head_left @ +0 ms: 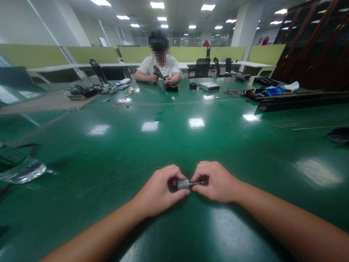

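Low in the middle of the view, a small silver metal cylinder (pixel 183 184) lies between the fingers of my left hand (pixel 161 189). A thin dark shaft (pixel 196 183) runs out of the cylinder's right end. My right hand (pixel 215 182) pinches this shaft, with thumb and fingertips close to where it meets the cylinder. The two hands nearly touch, just over the green table (pixel 168 150). My fingers cover the cylinder's left end and part of the shaft, so I cannot tell exactly what kind of part it is.
Across the table a person (pixel 159 65) in a white shirt holds a power drill (pixel 158 72) over a black part (pixel 170 87). A clear plastic object (pixel 15 165) stands at left. Thin rods (pixel 312 122) and a black channel (pixel 292 104) lie at right, near a silver box (pixel 209 86).
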Demonstrator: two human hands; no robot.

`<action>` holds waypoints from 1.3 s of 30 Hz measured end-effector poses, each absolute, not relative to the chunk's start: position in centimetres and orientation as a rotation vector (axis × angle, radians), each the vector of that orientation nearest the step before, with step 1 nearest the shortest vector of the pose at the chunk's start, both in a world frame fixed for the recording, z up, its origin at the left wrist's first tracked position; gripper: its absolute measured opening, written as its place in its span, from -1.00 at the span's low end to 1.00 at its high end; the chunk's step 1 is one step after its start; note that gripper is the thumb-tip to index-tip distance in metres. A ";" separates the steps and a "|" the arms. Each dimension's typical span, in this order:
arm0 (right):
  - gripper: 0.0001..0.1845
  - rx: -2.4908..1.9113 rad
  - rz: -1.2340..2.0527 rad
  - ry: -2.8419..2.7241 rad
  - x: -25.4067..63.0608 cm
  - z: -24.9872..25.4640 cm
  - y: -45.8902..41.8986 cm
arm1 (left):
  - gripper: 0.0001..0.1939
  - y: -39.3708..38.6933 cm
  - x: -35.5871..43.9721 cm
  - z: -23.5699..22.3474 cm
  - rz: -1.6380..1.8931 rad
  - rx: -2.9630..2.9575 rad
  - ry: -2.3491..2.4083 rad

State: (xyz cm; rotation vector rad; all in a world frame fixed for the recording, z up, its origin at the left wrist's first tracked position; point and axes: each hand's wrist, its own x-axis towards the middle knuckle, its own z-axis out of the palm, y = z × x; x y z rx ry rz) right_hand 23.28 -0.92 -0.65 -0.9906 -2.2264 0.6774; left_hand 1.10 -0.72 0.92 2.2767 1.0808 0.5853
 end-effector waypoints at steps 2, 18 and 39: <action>-0.93 -0.980 0.671 -2.226 23.4 -0.6 -0.9 | -0.84 -0.8 1.0 1.0 0.585 2.284 1.074; -0.92 -0.991 0.680 -2.248 23.7 -0.4 -0.8 | -0.84 -0.7 1.1 1.0 0.580 2.284 1.080; -0.87 -0.966 0.642 -2.316 24.2 -0.4 -1.0 | -0.84 -0.7 1.1 1.0 0.587 2.290 1.073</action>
